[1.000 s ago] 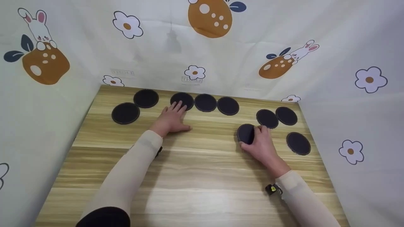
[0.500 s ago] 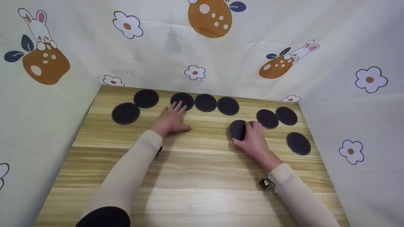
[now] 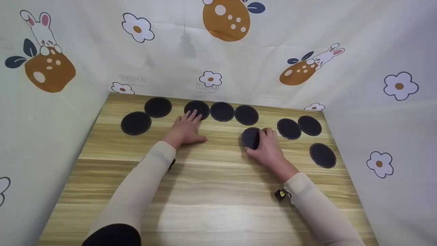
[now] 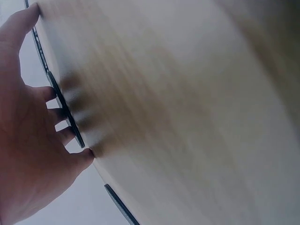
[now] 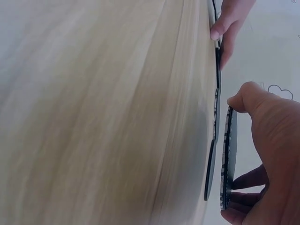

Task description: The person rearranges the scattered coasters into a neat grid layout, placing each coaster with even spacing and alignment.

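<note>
My right hand (image 3: 271, 152) pinches a round black coaster (image 3: 250, 138) with stitching along its rim, thumb on the near edge and fingers on the far one. In the right wrist view this held coaster (image 5: 228, 159) shows edge-on, with a gap between it and the tabletop. My left hand (image 3: 184, 131) is spread flat, its straight fingertips resting on another black coaster (image 3: 196, 105) in the back row. Two more coasters, a middle one (image 3: 222, 111) and a right one (image 3: 247, 115), continue that row side by side.
Two coasters, one (image 3: 158, 106) behind the other (image 3: 136, 123), lie at the back left of the wooden table (image 3: 218, 191). On the right lie three more: a left one (image 3: 289, 128), a back one (image 3: 310, 125) and a near one (image 3: 323, 155). Printed curtains (image 3: 164, 61) enclose the table.
My right hand has moved left and slightly toward the back with the coaster in its grip, nearing the back row. My left hand has stayed in place.
</note>
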`<state>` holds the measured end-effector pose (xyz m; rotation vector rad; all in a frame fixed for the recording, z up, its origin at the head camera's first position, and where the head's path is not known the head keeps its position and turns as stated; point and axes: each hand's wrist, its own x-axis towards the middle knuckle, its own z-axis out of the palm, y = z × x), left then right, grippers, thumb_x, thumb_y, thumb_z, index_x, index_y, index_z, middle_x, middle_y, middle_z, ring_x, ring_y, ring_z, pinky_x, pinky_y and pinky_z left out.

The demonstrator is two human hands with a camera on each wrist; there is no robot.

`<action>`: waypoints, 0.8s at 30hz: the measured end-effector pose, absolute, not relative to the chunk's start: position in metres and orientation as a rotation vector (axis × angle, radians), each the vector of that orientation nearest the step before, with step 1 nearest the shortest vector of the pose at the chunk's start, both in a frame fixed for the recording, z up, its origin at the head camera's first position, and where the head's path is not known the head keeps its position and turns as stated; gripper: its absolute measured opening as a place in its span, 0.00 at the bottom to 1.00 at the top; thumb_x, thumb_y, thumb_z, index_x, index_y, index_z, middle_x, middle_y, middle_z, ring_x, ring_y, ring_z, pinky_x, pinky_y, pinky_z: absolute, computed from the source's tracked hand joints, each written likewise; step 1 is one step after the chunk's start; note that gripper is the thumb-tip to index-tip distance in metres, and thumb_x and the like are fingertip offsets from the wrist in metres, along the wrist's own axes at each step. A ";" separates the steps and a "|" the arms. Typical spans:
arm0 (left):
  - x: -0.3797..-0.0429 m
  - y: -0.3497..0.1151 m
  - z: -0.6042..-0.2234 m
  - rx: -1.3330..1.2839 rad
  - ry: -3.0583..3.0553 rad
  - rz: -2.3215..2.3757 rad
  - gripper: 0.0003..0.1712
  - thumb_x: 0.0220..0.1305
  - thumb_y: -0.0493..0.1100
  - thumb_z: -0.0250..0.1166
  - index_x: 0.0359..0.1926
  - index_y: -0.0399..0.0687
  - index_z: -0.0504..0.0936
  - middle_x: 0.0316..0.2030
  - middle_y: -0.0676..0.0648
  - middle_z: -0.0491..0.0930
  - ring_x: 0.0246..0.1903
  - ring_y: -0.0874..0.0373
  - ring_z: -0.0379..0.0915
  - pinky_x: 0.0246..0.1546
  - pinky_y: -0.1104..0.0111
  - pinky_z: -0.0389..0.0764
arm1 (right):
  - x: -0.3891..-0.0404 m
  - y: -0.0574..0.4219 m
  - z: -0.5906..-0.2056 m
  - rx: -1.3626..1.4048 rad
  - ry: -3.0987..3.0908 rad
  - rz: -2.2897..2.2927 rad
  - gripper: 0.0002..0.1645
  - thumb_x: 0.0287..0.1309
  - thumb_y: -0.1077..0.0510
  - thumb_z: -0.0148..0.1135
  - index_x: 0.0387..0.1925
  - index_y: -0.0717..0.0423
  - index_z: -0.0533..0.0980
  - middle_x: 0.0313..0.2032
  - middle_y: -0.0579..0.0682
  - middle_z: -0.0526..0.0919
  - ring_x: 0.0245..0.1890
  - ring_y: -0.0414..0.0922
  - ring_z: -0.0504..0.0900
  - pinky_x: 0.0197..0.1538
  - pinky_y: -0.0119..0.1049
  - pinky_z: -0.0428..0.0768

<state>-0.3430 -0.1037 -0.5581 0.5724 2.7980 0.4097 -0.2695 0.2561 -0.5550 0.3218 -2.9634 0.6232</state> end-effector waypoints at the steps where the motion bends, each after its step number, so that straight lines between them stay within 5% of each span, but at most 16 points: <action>1: -0.344 -0.104 -0.560 0.569 2.794 0.403 0.65 0.69 0.75 0.67 0.90 0.46 0.52 0.89 0.37 0.41 0.88 0.36 0.35 0.83 0.36 0.46 | -0.270 0.255 -0.555 0.321 -2.964 0.625 0.61 0.51 0.38 0.80 0.73 0.76 0.71 0.65 0.69 0.72 0.66 0.64 0.69 0.70 0.57 0.76; 24: -0.342 -0.103 -0.555 0.571 2.767 0.410 0.63 0.71 0.74 0.66 0.90 0.45 0.51 0.89 0.37 0.39 0.88 0.35 0.33 0.83 0.35 0.45 | -0.278 0.239 -0.553 0.353 -2.954 0.651 0.59 0.52 0.39 0.80 0.72 0.76 0.71 0.65 0.70 0.71 0.66 0.64 0.68 0.70 0.56 0.75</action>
